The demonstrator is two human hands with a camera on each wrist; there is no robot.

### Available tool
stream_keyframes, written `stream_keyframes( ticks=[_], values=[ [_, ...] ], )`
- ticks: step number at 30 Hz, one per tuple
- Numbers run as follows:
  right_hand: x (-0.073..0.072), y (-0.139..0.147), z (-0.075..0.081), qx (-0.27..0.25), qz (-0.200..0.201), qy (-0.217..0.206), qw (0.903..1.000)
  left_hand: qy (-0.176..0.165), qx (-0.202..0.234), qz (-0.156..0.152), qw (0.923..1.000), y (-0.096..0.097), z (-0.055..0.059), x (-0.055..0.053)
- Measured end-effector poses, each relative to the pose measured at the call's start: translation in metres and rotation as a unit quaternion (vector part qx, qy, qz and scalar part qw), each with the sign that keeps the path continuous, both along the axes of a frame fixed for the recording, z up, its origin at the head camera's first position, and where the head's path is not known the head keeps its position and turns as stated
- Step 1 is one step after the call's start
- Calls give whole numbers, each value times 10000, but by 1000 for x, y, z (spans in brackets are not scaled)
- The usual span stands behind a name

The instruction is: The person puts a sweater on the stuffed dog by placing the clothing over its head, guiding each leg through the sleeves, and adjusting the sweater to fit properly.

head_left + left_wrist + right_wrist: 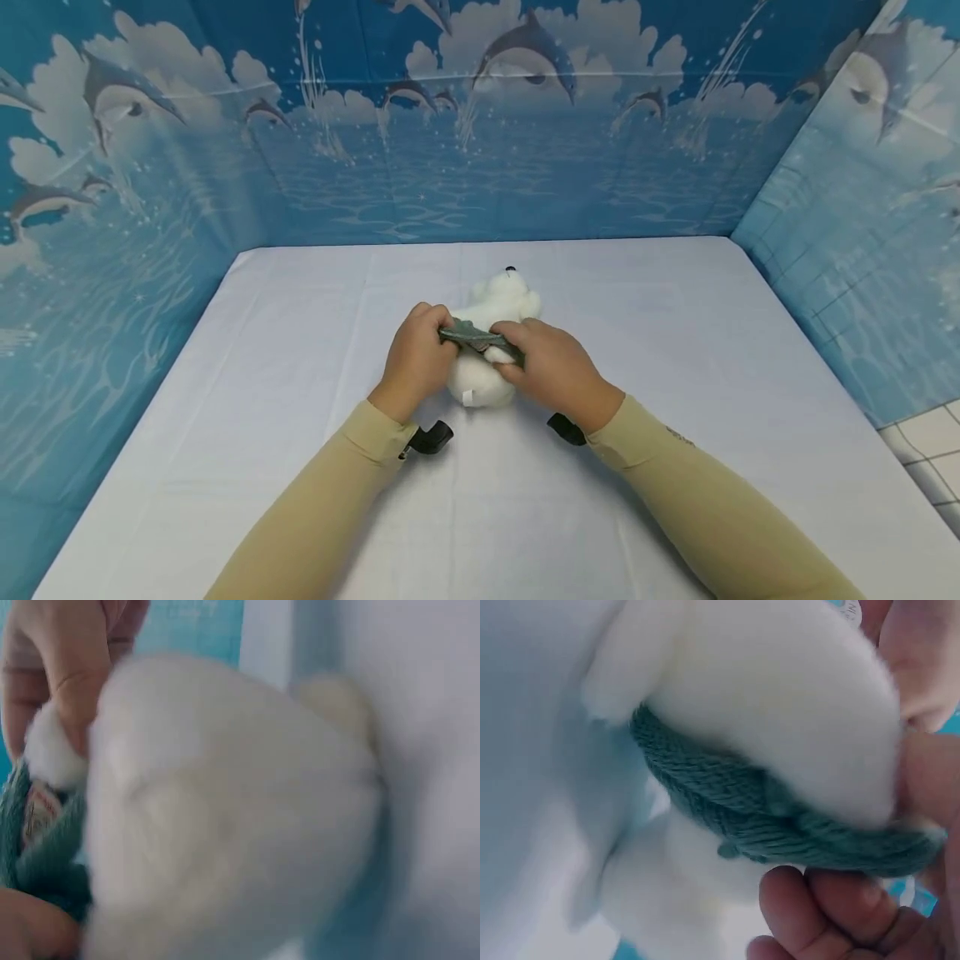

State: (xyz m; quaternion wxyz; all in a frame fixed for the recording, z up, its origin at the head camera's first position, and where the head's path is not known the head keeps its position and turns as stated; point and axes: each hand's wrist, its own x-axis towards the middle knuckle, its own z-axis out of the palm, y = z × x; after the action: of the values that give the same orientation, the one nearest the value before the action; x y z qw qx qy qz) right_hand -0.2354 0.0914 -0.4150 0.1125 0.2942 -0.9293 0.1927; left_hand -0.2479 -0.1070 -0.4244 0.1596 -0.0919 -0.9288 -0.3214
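A white plush bear (501,296) with a black nose lies on the white-covered table, its head toward the far side. Round its middle is a green knitted sweater (471,333), bunched into a band in the right wrist view. My left hand (420,358) grips the sweater's left edge. On the other side my right hand (558,367) pinches the knit near a white paw (498,355). In the left wrist view, a printed label (39,814) shows inside the knit beside that paw. The bear's rounded body hides part of the garment there.
The white tablecloth (262,433) covers the table out to its edges. Dolphin-print curtains (487,183) enclose the back and both sides. Black wrist cameras hang below both wrists, and pale tiles (930,442) show at the lower right.
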Motion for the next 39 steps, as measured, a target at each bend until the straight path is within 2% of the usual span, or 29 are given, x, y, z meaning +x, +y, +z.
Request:
stream_keyframes(
  ticks=[2, 4, 6, 7, 10, 12, 14, 18, 21, 24, 29, 32, 35, 37, 39],
  values=[
    [-3, 2, -1, 228, -6, 609, 9979, 35, -87, 89, 9999, -1, 0, 0],
    [-6, 4, -3, 271, 198, 1155, 9927, 75, -155, 128, 9998, -2, -1, 0],
    [-8, 4, -5, 181, 530, 1362, 9891, -43, -199, 119, 9997, -3, -2, 0],
    [-9, 4, -6, 162, 687, 1338, 9885, -136, -274, 100, 9995, -4, -3, 0],
    [-11, 6, -8, -4, 1013, 700, 9924, -621, -542, -118, 9965, -9, -1, -1],
    [-12, 8, -9, -86, 907, 182, 9957, -955, -691, -384, 9923, -13, 2, -1],
    [-14, 9, -10, -162, 678, -163, 9974, -1365, -761, -722, 9851, -17, 5, -2],
    [-17, 11, -10, -121, 211, -302, 9992, -2024, -828, -1109, 9695, -22, 4, -5],
    [-18, 14, -11, 97, 190, -196, 9996, -2275, -775, -1214, 9631, -28, -3, -11],
    [-20, 17, -13, 105, 362, -25, 9993, -2291, -421, -1267, 9642, -34, -10, -17],
    [-21, 17, -14, -334, 549, -94, 9979, -1927, -208, -1305, 9723, -30, -16, -21],
    [-21, 16, -15, -316, 468, -48, 9984, -1556, -175, -1097, 9816, -26, -16, -18],
    [-22, 16, -16, -184, 415, 301, 9985, -1189, 104, -869, 9890, -20, -15, -13],
    [-23, 16, -16, -163, 476, 484, 9976, -1068, 544, -864, 9890, -17, -13, -10],
    [-24, 14, -16, -163, 570, 442, 9973, -1135, 1059, -1051, 9823, -15, -9, -8]
  ],
)
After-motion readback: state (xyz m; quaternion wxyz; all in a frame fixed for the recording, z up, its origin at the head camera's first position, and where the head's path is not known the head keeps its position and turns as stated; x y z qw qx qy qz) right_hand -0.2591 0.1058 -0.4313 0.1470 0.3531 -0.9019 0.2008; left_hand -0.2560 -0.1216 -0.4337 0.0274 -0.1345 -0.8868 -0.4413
